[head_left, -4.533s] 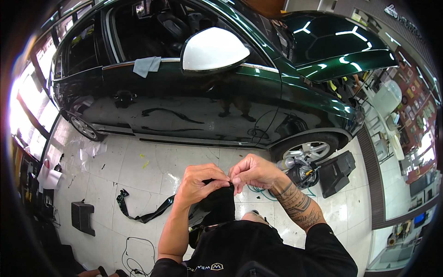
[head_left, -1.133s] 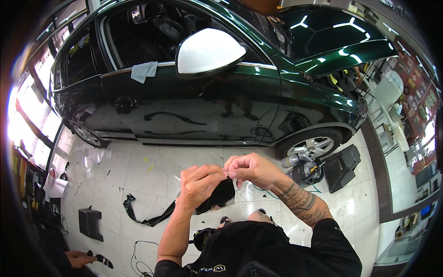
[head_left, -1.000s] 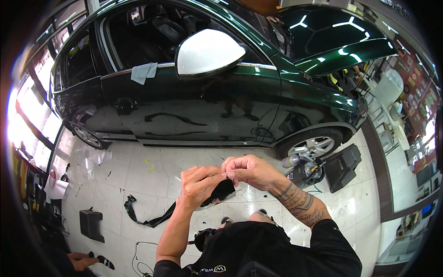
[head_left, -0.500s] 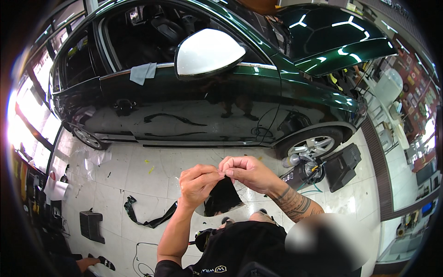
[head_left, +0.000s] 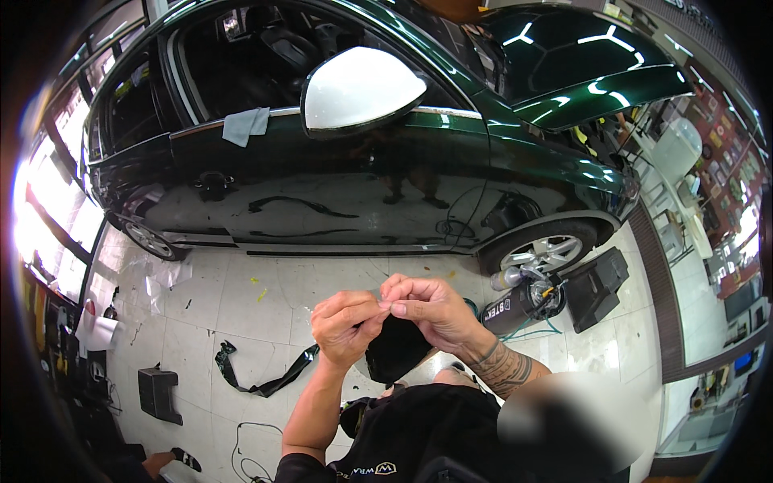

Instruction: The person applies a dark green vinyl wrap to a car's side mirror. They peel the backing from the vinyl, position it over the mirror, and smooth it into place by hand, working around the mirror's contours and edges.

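Observation:
Both hands meet in front of my body, fingertips touching. My left hand (head_left: 348, 324) is closed in a pinch, and my right hand (head_left: 431, 310) pinches against it with thumb and forefinger. From between them hangs a glossy black sheet of film (head_left: 398, 350), its top edge hidden by the fingers. Beyond my hands stands a dark green car (head_left: 322, 181). Its side mirror (head_left: 362, 88) has a white cover. A grey cloth (head_left: 245, 126) is draped over the door's window sill.
On the tiled floor a twisted dark strip (head_left: 266, 382) lies left of my arms. A black step stool (head_left: 159, 394) stands farther left. To the right, a black cylinder with hoses (head_left: 515, 310) sits by the front wheel (head_left: 543, 251), beside a black angular object (head_left: 597, 291).
The black film below my hands has swung slightly right and shows a different outline. Both hands stay pinched together, their fingers shifted only slightly.

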`<control>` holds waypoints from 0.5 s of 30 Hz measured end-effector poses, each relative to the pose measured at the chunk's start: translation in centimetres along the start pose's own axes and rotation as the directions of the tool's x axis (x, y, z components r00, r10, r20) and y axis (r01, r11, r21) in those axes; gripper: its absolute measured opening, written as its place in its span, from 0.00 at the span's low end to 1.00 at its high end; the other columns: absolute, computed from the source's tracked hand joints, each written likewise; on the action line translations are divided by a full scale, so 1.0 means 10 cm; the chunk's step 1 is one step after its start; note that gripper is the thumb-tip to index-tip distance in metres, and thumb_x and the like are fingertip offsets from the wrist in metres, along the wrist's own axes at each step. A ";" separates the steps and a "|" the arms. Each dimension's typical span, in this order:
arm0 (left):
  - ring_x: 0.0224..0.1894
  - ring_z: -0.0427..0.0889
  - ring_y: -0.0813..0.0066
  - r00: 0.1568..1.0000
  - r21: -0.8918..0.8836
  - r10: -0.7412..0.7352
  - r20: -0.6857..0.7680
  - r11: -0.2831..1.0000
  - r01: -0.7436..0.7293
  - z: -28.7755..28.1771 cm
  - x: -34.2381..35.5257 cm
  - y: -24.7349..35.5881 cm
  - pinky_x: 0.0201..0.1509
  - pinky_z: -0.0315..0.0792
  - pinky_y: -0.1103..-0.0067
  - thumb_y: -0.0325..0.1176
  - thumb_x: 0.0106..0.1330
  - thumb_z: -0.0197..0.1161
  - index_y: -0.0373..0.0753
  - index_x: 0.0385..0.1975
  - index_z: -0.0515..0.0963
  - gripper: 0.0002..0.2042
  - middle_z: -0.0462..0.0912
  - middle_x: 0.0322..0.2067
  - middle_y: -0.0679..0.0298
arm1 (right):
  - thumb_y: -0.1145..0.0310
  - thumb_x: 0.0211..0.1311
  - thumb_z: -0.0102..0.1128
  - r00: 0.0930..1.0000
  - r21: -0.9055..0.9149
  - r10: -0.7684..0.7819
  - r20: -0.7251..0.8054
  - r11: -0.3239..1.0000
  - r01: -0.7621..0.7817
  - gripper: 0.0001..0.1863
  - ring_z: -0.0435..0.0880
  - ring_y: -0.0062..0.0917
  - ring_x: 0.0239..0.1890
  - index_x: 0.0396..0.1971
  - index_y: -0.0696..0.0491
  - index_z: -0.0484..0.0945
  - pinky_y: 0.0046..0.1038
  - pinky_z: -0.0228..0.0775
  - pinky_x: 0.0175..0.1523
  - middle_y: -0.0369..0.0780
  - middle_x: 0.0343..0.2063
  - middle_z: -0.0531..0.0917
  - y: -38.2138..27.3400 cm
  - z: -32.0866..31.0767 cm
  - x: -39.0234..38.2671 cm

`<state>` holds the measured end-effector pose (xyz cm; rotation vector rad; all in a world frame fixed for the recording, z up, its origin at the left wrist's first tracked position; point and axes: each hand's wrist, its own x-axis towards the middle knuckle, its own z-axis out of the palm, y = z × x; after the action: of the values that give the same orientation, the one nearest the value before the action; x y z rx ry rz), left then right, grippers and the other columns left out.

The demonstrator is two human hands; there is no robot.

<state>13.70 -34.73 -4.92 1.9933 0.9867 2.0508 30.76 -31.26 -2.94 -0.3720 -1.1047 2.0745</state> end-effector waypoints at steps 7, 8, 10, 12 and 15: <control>0.25 0.81 0.74 0.994 0.047 0.092 0.058 0.994 -0.095 -0.03 0.05 -0.05 0.29 0.74 0.80 0.22 0.52 0.74 0.38 0.30 0.84 0.07 0.83 0.26 0.64 | 0.73 0.64 0.65 0.999 0.081 -0.037 -0.006 0.996 0.037 0.06 0.74 0.16 0.49 0.39 0.58 0.82 0.20 0.65 0.57 0.34 0.44 0.76 0.07 0.02 -0.01; 0.25 0.81 0.74 0.993 0.047 0.096 0.062 0.994 -0.099 -0.03 0.07 -0.04 0.28 0.74 0.80 0.22 0.52 0.74 0.38 0.30 0.84 0.07 0.83 0.26 0.64 | 0.73 0.65 0.65 0.999 0.097 -0.041 -0.003 0.994 0.041 0.06 0.74 0.16 0.49 0.39 0.58 0.82 0.20 0.65 0.57 0.34 0.44 0.76 0.08 0.03 0.00; 0.24 0.81 0.74 0.992 0.046 0.104 0.071 0.993 -0.108 -0.03 0.10 -0.03 0.28 0.74 0.80 0.22 0.52 0.73 0.38 0.31 0.85 0.07 0.83 0.26 0.64 | 0.73 0.65 0.64 0.999 0.128 -0.049 0.000 0.991 0.049 0.06 0.74 0.17 0.50 0.39 0.58 0.82 0.20 0.66 0.58 0.34 0.44 0.76 0.09 0.03 0.01; 0.24 0.81 0.74 0.992 0.046 0.105 0.074 0.993 -0.109 -0.03 0.10 -0.03 0.28 0.73 0.80 0.21 0.52 0.73 0.37 0.31 0.85 0.08 0.83 0.26 0.64 | 0.73 0.65 0.64 0.998 0.141 -0.053 -0.020 0.988 0.056 0.06 0.75 0.17 0.50 0.39 0.57 0.82 0.20 0.66 0.59 0.34 0.44 0.76 0.11 0.02 0.02; 0.24 0.81 0.74 0.991 0.046 0.105 0.084 0.993 -0.110 -0.03 0.10 -0.03 0.28 0.73 0.80 0.21 0.52 0.72 0.37 0.32 0.85 0.08 0.83 0.26 0.64 | 0.72 0.66 0.64 0.998 0.158 -0.056 -0.035 0.986 0.060 0.05 0.75 0.16 0.50 0.39 0.57 0.82 0.20 0.67 0.59 0.34 0.44 0.77 0.14 0.02 0.02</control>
<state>13.19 -34.09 -4.26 2.1820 0.9448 1.9979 29.84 -31.71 -3.95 -0.2887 -0.9146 2.0817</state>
